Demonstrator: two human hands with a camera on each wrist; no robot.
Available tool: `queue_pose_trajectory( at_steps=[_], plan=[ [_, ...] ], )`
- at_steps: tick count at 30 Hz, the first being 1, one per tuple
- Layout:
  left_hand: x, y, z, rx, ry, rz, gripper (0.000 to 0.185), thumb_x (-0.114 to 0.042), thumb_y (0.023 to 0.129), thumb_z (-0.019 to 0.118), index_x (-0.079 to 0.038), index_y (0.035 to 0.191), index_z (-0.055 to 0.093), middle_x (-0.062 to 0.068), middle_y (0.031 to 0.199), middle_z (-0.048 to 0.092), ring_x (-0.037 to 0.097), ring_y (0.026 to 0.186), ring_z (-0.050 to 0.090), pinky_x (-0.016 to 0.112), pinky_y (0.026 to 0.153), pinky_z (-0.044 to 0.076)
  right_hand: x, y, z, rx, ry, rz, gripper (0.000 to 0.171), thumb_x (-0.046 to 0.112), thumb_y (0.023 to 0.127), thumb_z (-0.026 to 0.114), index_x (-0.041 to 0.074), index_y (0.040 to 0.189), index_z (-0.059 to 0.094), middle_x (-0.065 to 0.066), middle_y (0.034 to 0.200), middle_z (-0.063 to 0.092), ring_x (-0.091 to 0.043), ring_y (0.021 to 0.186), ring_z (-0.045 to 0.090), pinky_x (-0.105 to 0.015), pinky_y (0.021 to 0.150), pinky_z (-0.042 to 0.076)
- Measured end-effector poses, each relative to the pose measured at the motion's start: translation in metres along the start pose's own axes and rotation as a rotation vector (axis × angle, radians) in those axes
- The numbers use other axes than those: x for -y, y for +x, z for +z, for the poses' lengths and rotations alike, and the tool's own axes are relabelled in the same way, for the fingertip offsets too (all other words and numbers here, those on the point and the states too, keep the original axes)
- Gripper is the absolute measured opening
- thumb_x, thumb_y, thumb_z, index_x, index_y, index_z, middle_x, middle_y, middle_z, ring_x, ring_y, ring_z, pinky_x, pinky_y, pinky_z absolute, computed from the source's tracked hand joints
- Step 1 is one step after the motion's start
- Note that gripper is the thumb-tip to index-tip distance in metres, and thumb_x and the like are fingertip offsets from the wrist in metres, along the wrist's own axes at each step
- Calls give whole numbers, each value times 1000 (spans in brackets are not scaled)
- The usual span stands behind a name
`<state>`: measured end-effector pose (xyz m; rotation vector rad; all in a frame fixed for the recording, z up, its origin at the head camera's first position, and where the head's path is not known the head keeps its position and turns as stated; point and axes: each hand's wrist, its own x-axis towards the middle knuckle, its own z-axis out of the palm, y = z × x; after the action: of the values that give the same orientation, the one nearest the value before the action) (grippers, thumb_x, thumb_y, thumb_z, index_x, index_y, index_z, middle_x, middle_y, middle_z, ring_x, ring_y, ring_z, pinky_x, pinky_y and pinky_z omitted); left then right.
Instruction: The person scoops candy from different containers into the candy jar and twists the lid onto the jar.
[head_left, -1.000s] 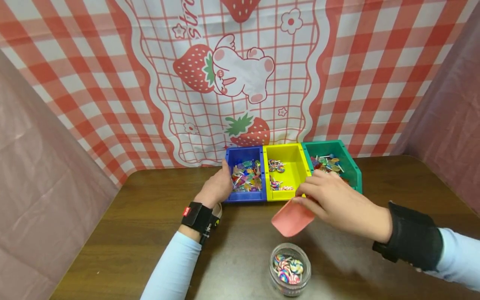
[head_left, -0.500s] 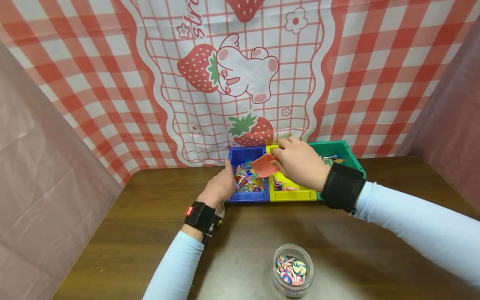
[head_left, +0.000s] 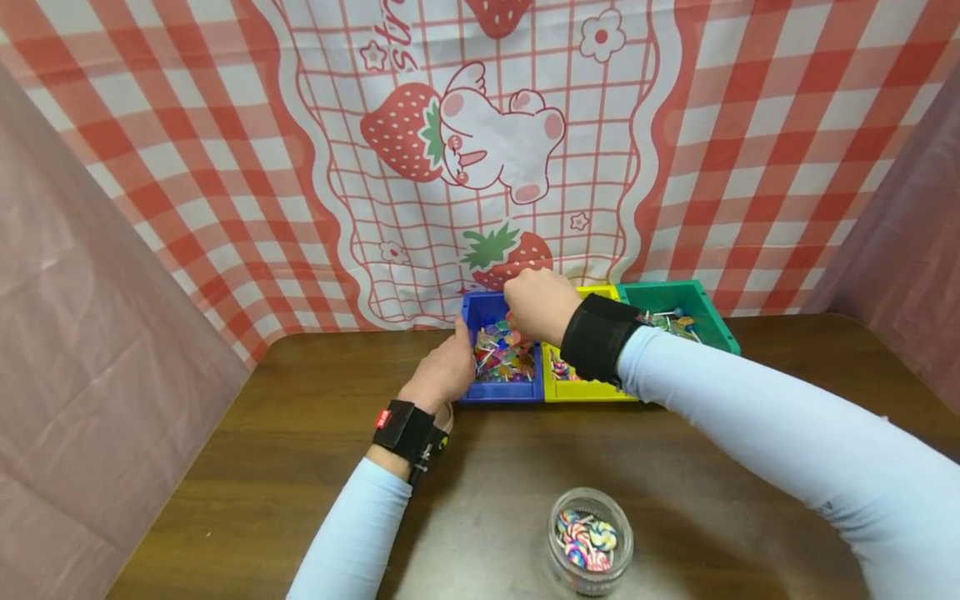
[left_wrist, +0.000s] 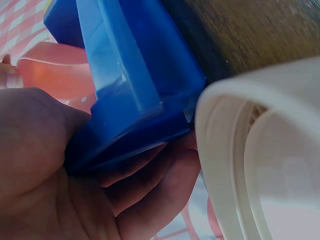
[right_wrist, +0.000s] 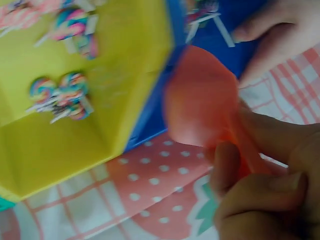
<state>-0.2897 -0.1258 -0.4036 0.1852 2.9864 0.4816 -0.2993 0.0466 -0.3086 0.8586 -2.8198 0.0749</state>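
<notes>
In the head view my left hand (head_left: 444,371) holds the left side of the blue bin (head_left: 498,392). The left wrist view has its fingers curled round the bin's wall. My right hand (head_left: 546,308) is above the back right of that bin and grips the handle of a coral-pink scoop (right_wrist: 202,97). Mostly hidden by the hand in the head view, the scoop is tilted near the blue bin's edge in the right wrist view. Small colourful lollipop charms (head_left: 504,354) lie in the blue bin. Whether the scoop carries any, I cannot tell.
A yellow bin (head_left: 588,392) with swirl lollipop charms adjoins the blue one. Beyond it stands a green bin (head_left: 717,329), partly behind my right arm. An uncovered clear jar (head_left: 590,587) holding swirl lollipops stands nearer on the wooden table (head_left: 480,500). A checked cloth (head_left: 720,192) hangs behind.
My right hand has carried the scoop from above the table by the yellow bin, back and left to the blue bin. My left hand has stayed on the blue bin.
</notes>
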Motion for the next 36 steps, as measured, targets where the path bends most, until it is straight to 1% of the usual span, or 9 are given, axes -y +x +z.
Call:
queue_pose_trajectory(
  at_steps=[5,9,14,16,18,24,28,33,36],
  plan=[
    [0,-1,0,-19,8,16,62,-15,105,35,1,158,5,16,143,52,31,119,59,47,98,46,10,7,-6,141,-26,82,26,26,87,77,2,95,74,-16,93,72,-36,80,70,-49,70,57],
    [0,-3,0,-27,13,31,62,-15,105,35,3,157,7,17,142,53,32,118,59,47,98,46,15,9,-10,266,-41,111,28,30,91,71,4,103,74,-16,105,71,-36,90,69,-50,75,56],
    [1,-2,0,-36,18,38,62,-14,105,36,4,157,7,19,140,53,32,118,59,47,99,46,19,9,-15,422,-12,87,23,27,96,64,7,93,73,-9,91,69,-23,75,65,-37,67,53],
    [1,-2,0,-37,19,41,63,-15,105,36,4,157,7,19,140,54,32,117,59,47,98,46,19,9,-15,464,-5,74,24,24,97,60,7,86,72,-7,82,65,-20,67,60,-33,62,48],
    [0,-2,0,-37,21,44,63,-15,105,36,4,157,7,19,140,54,33,117,60,47,98,46,19,9,-14,486,-10,71,25,23,98,57,8,84,71,-6,80,63,-19,67,57,-32,61,45],
    [1,-2,-1,-21,10,39,64,-13,103,36,4,157,5,18,142,52,32,119,59,46,99,46,21,8,-3,441,-35,131,24,21,98,54,6,96,73,-11,95,68,-24,80,63,-42,71,53],
    [0,-1,-1,-10,-3,35,64,-13,103,35,4,157,4,18,142,52,31,119,59,46,99,46,25,5,10,374,-62,151,24,20,98,54,5,101,73,-12,94,69,-27,80,66,-47,69,56],
    [0,-1,-1,-8,5,32,65,-12,103,35,3,157,3,17,142,52,30,118,59,45,98,46,27,-2,27,211,-122,107,21,23,95,64,5,92,75,-11,86,71,-30,73,67,-48,63,57],
    [-1,-2,0,-12,19,34,65,-12,103,37,4,157,4,17,143,52,31,119,59,46,99,46,28,-7,37,98,-146,74,21,21,96,63,6,87,75,-11,82,71,-31,69,68,-48,59,57]
  ],
)
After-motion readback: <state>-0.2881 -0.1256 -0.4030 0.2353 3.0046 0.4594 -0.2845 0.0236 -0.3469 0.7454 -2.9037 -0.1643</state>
